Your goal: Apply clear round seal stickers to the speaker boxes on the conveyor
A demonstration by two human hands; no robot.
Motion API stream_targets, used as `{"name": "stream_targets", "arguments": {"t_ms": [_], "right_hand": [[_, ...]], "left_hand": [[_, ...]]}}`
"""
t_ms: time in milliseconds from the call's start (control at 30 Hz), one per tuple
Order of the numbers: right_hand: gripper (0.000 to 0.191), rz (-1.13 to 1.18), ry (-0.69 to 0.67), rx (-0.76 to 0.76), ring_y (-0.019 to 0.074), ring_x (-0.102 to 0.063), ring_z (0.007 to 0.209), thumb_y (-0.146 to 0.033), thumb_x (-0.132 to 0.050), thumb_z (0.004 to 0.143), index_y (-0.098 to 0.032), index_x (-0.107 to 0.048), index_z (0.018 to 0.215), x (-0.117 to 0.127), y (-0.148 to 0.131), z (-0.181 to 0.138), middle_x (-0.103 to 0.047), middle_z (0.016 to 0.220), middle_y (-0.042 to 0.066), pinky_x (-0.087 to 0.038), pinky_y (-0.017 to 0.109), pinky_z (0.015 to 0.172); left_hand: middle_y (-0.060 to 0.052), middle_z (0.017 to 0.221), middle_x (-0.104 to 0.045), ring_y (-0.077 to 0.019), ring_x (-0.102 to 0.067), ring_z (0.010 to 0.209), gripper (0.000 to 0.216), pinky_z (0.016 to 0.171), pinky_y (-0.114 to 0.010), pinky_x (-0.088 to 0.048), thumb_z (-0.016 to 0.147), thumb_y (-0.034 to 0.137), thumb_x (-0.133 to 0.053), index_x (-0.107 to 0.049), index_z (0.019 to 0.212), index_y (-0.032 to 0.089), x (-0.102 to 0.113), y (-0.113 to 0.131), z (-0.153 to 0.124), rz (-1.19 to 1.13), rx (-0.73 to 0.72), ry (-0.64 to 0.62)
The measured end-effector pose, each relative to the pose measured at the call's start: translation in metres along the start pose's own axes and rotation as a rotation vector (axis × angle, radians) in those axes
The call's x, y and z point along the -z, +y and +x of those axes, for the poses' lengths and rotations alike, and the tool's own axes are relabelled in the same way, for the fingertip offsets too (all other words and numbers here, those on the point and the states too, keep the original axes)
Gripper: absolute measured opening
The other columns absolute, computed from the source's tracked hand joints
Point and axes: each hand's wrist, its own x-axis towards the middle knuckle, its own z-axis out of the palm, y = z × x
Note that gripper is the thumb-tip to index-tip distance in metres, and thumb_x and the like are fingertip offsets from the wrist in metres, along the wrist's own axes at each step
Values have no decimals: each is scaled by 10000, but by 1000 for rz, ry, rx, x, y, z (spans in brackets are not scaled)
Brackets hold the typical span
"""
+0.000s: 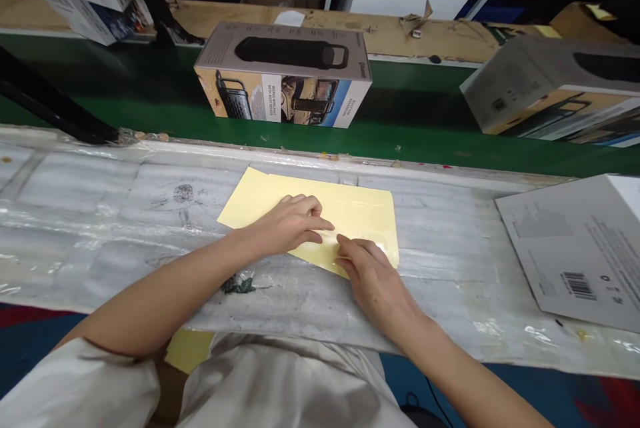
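Pale yellow sheets [357,205] with a glossy surface lie on the plastic-covered ledge in front of me, slightly fanned out at the left. My left hand [295,223] rests on top of them, its index finger stretched out and the other fingers loosely bent. Close to that fingertip, my right hand [373,281] is at the near right part of the sheets, with thumb and fingertips drawn together. Whatever is between those fingertips is too small to make out. Faint shiny round outlines show on the top sheet beside the right hand.
Beyond the ledge, a printed product box [283,71] stands on a green belt, with another box [555,91] farther right. A grey-white carton [575,248] with a barcode is on the ledge at the right. A black bar [55,98] slants in at left.
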Motion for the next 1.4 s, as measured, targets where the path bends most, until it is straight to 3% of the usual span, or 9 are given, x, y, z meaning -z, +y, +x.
{"name": "stream_targets", "arguments": {"t_ms": [467, 700, 800, 900, 1000, 1067, 1167, 1267, 1400], "right_hand": [[752, -15, 59, 45, 290, -686, 1177, 34, -462, 972, -295, -290, 1627, 3, -1, -11, -732, 1200, 110, -557, 590, 1031], [469, 264, 196, -154, 307, -745, 1033, -170, -565, 991, -344, -522, 1425, 7, 7, -14, -737, 1099, 97, -685, 471, 805], [508, 553, 273, -332, 277, -771, 861, -264, -599, 1003, -392, -459, 1474, 32, 18, 0, -738, 919, 53, -689, 417, 713], [608, 729, 392, -378, 255, -743, 713, -333, -719, 937, -409, -461, 1482, 67, 31, 38, -707, 773, 10, -684, 400, 672], [624, 743, 414, -278, 249, -721, 688, -334, -798, 877, -428, -523, 1429, 87, 42, 97, -699, 768, 7, -668, 383, 609], [630, 735, 353, -155, 237, -715, 710, -313, -785, 895, -430, -498, 1443, 83, 47, 142, -692, 793, 3, -666, 387, 628], [607, 660, 273, 0, 215, -711, 796, -291, -720, 944, -365, -447, 1481, 57, 52, 214, -672, 869, 8, -666, 428, 768], [531, 499, 192, 87, 201, -689, 852, -256, -615, 983, -310, -453, 1485, 22, 57, 278, -660, 962, 34, -638, 425, 852], [584, 285, 102, 182, 205, -676, 870, -168, -552, 968, -313, -425, 1519, -9, 63, 330, -656, 1018, 44, -612, 399, 842]], "left_hand": [[-57, 1060, -596, -201, -561, 979, 223, 859, -346, -376, 1019, 304, -641, -742, 1218, 285, -1, -2, -1, 14, -17, 19], [-58, 1076, -631, -207, -587, 982, 243, 816, -329, -383, 978, 365, -703, -749, 1212, 316, -14, 2, -5, 148, -11, 28], [-77, 1129, -648, -232, -607, 1008, 260, 819, -347, -431, 1003, 349, -654, -720, 1250, 300, -26, 5, -8, 191, -12, 36], [-63, 1113, -698, -204, -648, 1002, 220, 848, -321, -499, 1025, 272, -595, -730, 1198, 260, -6, -3, -6, 76, -73, 16], [-65, 1145, -727, -194, -664, 1101, 223, 977, -316, -513, 1045, 222, -535, -727, 1156, 242, 62, -35, 11, 64, -3, 269], [-142, 1369, -646, -306, -566, 1320, 354, 1095, -466, -460, 972, 354, -689, -667, 1306, 239, 116, -69, 27, 246, 172, 557], [-182, 1506, -569, -386, -456, 1456, 616, 1166, -579, -359, 837, 334, -848, -621, 1400, 227, 167, -122, 48, 385, 316, 659], [-132, 1413, -670, -345, -554, 1377, 470, 1132, -539, -389, 852, 238, -829, -701, 1304, 248, 171, -155, 58, 346, 397, 657], [-99, 1405, -684, -330, -567, 1355, 398, 1103, -511, -390, 871, 237, -808, -736, 1262, 256, 155, -164, 56, 319, 413, 718]]}}
